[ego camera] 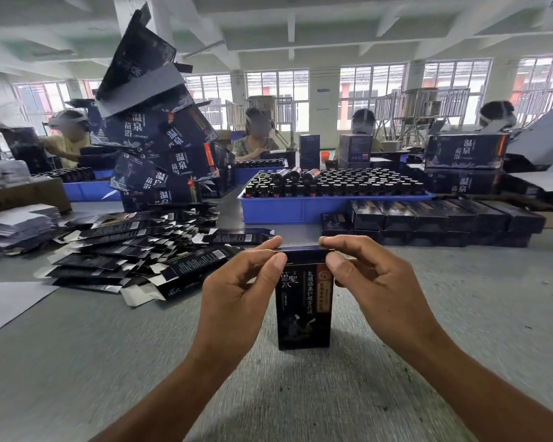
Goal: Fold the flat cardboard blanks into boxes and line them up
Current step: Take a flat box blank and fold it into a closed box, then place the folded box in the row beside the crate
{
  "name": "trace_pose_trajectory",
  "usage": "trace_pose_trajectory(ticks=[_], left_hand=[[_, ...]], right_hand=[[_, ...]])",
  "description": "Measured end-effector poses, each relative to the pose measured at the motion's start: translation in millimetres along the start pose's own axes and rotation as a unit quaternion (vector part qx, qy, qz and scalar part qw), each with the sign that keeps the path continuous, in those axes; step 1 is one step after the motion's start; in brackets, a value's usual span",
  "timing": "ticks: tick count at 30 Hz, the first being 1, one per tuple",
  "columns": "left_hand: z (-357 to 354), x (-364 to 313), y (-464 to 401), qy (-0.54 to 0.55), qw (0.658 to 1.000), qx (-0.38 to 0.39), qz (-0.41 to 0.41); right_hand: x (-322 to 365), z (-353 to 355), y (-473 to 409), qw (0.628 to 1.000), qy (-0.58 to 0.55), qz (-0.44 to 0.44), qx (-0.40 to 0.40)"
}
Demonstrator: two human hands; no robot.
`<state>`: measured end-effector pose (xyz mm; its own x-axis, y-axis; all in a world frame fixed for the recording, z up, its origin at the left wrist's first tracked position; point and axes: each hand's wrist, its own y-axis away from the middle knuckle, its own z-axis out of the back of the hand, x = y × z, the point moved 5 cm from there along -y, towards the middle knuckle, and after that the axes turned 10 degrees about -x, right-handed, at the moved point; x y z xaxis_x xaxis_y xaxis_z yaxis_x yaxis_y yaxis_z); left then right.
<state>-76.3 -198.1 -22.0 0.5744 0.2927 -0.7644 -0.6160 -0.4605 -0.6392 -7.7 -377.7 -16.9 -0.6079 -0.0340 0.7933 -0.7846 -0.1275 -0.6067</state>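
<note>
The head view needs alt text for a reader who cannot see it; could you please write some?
Both hands, left hand and right hand, pinch the top flap of an upright dark box on a grey table. Flat blanks lie left; finished boxes line up right, beside a blue tray of bottles.

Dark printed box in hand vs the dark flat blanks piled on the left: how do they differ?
The dark printed cardboard box is erected, a full four-sided tube; the dark flat cardboard blanks lie collapsed. The box stands upright on the grey table; the blanks sprawl overlapping. Left hand and right hand pinch the box's top; nothing touches the blanks. Both share dark printed card.
</note>
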Motion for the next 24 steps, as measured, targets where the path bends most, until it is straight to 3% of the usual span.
trace_pose_trajectory(ticks=[5,10,18,21,24], left_hand=[[2,0,-1,-0.002,1.0,0.011,-0.01],[3,1,-1,-0.052,0.995,0.034,-0.078],[6,0,-5,-0.146,0.973,0.032,-0.178],[6,5,-5,-0.16,0.97,0.046,-0.177],[3,15,-1,-0.173,0.972,0.1,-0.124]], right_hand=[[1,0,1,1.0,-0.003,0.01,0.015],[-5,0,0,1.0,-0.005,0.007,0.017],[-5,1,-2,0.99,0.106,0.097,0.004],[-6,0,1,0.987,0.119,0.105,0.014],[-12,-3,4,0.988,0.129,0.078,0.047]])
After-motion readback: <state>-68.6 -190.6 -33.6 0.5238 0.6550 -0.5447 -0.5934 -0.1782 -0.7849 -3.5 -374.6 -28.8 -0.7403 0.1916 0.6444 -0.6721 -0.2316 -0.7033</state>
